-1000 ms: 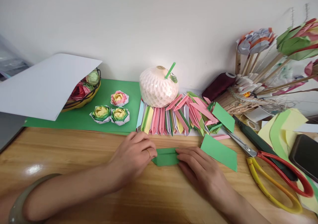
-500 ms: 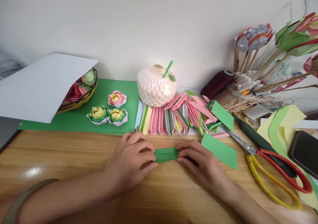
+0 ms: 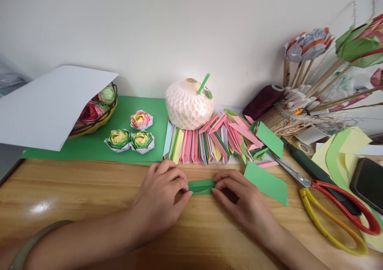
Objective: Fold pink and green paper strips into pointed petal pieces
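Note:
A narrow folded strip of green paper lies lengthwise between my hands, low over the wooden table, with a crease along it. My left hand pinches its left end, fingers closed and a ring on one of them. At the right end, my right hand holds the paper between thumb and fingers. Both ends of the strip are hidden under the fingertips. Just beyond, a row of folded paper pieces in pink, yellow, green and white is spread out. A flat green paper rectangle rests right of my right hand.
Scissors with red and yellow handles lie at the right, near a dark phone. A white textured coconut-shaped object stands at the back. Several paper flowers sit on a green sheet, beside a basket.
The near edge of the green strip has been lifted a little, so the fold along it looks more raised. My left thumb has shifted slightly up. The whole view has drifted slightly.

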`<state>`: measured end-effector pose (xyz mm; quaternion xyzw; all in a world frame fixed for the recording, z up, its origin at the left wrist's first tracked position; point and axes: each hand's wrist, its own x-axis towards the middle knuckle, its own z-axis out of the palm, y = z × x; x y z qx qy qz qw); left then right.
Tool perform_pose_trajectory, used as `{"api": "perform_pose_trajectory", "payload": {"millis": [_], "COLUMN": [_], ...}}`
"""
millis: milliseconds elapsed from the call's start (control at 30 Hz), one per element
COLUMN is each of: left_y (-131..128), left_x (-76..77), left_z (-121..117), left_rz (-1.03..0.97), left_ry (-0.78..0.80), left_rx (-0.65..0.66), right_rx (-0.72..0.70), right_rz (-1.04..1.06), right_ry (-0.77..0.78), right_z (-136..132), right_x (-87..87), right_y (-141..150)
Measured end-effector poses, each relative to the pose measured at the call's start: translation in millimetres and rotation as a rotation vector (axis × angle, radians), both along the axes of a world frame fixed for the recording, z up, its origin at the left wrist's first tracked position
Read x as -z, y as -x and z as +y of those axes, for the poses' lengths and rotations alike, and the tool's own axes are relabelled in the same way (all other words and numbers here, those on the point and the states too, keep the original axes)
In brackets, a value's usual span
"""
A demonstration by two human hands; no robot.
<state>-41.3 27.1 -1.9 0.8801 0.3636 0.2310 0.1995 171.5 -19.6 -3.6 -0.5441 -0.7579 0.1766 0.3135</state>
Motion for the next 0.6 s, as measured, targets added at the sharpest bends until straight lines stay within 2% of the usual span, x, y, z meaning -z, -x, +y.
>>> {"api": "perform_pose_trajectory", "payload": {"millis": [333, 600], "left_y": [-4.4, -4.5], "left_x": [2.9, 2.3], "left_z": [2.4, 2.6], "left_rz": [0.069, 0.127], "left_ry": [-0.005, -0.029], "left_rx": [-0.016, 0.001], "right_rx": [0.028, -0.002], "right_rz": [-0.004, -0.028], "right_ry": [-0.021, 0.038], "right_z": [0.3, -0.4], "right_x": [5.3, 4.5], "right_y": [3.9, 0.4]}}
